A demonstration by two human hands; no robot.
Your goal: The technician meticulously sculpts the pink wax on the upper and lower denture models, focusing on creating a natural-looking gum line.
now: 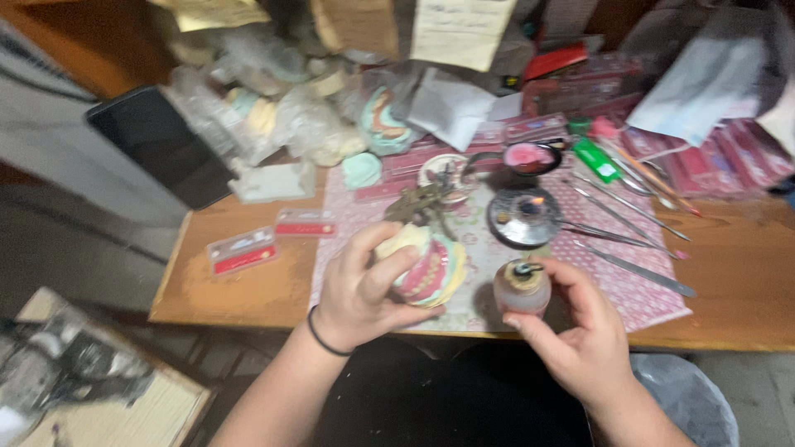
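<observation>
My left hand (363,291) grips a dental cast (431,269) of cream and pale green plaster with pink gums and a row of teeth, mounted on a metal frame (424,201) that rises behind it. My right hand (577,331) holds a small glass spirit burner (521,287) with a dark wick cap, standing near the front edge of the wooden table (737,273). Both sit over a pink patterned cloth (638,294).
Several thin metal hand tools (638,232) lie on the cloth at the right. A round metal lid (523,217), a small bowl of pink wax (530,156), flat red-and-clear boxes (242,251), bagged casts (315,124) and a dark tablet (161,142) crowd the back. A bin (691,397) stands below.
</observation>
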